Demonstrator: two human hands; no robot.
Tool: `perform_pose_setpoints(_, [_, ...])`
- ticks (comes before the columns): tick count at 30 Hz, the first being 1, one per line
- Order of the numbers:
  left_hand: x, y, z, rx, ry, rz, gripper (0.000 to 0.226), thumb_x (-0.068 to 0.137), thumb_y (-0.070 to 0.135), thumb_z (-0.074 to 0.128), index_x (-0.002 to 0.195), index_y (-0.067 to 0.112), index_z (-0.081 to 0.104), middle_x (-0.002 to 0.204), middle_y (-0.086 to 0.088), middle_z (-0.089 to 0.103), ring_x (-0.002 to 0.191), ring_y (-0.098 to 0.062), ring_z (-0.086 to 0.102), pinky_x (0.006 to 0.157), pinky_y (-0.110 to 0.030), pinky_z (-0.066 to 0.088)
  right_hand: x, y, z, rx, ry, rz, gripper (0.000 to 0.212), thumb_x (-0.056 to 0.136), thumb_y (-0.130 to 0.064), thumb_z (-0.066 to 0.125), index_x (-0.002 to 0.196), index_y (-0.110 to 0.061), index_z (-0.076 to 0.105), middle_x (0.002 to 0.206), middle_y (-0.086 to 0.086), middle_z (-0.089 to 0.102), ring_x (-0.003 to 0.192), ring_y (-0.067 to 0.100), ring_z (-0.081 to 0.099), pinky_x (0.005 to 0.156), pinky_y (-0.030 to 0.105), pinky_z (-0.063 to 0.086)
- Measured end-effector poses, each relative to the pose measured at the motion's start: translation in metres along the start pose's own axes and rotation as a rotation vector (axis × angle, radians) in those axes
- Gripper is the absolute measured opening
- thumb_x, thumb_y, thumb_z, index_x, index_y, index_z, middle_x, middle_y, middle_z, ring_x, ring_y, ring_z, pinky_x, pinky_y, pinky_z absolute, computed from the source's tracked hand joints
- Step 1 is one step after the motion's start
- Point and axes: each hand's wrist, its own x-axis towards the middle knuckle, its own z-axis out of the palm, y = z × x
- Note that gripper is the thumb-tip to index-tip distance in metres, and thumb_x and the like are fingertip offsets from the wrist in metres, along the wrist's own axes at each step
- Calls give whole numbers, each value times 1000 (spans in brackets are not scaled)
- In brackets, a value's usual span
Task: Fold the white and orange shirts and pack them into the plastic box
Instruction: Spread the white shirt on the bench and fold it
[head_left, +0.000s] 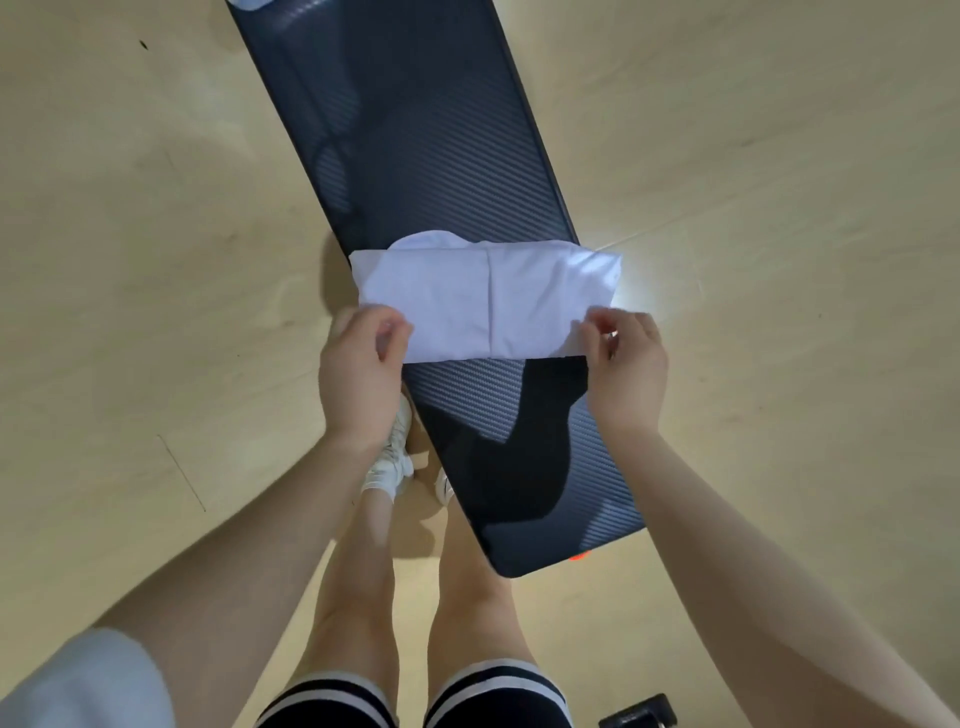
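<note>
Far left: pale wood floor (130, 312), nothing but faint marks on it. Bottom left corner, a white sleeve (78, 680) on the person's left arm.

Left hand (358, 369) is at the near-left corner of the white shirt (488, 306). Thumb and fingers curled, pinching the shirt's edge; grip tight, just cloth between the fingertips. Below that hand, white shoes (392, 457) on the floor, touching the left edge of the table, bare legs running down to black shorts with white stripes (415, 696).

Centre: long dark table (415, 130) with a ribbed surface, running diagonally from top left to bottom right. The white shirt lies across it about midway, already folded into a flat rectangle, a vertical crease down the middle. A rounded bit of the shirt sticks out past the far edge of the fold. Both ends of the shirt overhang the table's sides. Shadows of the person fall on the table near and far of the shirt.

Right hand (626, 364) is at the near-right corner of the shirt, fingers curled, pinching the edge the same way.

A small orange thing (578, 557) peeks out under the table's near corner; can't tell what. Bottom right, a black object (639, 714) on the floor, cut off by the frame.
</note>
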Motion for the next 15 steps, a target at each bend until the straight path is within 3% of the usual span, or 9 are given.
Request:
perform_pose_setpoints(3, [-6, -1, 10, 3, -3, -117, 25, 91, 22, 54, 110, 7, 62, 110, -9, 60, 94, -21, 59, 77, -22, 38, -6, 0, 7, -15, -23, 107, 20, 91, -22, 55, 105, -12, 66, 108, 6, 61, 92, 22, 58, 78, 29, 45])
perform_pose_setpoints(6, [5, 5, 20, 31, 30, -200, 23, 91, 26, 54, 103, 7, 61, 102, -6, 60, 87, -18, 53, 70, -25, 36, 3, -9, 17, -32, 5, 233, 20, 89, -26, 56, 101, -13, 65, 106, 5, 61, 93, 23, 57, 81, 34, 46])
perform_pose_setpoints(10, [20, 1, 26, 98, 35, -214, 18, 91, 20, 53, 94, 4, 61, 99, -11, 60, 85, -24, 52, 66, -27, 32, 13, -15, 24, -117, 14, 283, 18, 88, -24, 52, 89, -12, 65, 97, 6, 62, 94, 27, 53, 79, 37, 43])
perform_pose_setpoints(15, [20, -5, 25, 162, -17, -178, 23, 96, 20, 43, 97, 1, 57, 106, -17, 56, 86, -27, 50, 66, -29, 31, 13, -10, 19, -142, -36, 260, 22, 91, -18, 44, 92, -6, 62, 97, 11, 62, 96, 30, 51, 81, 42, 44])
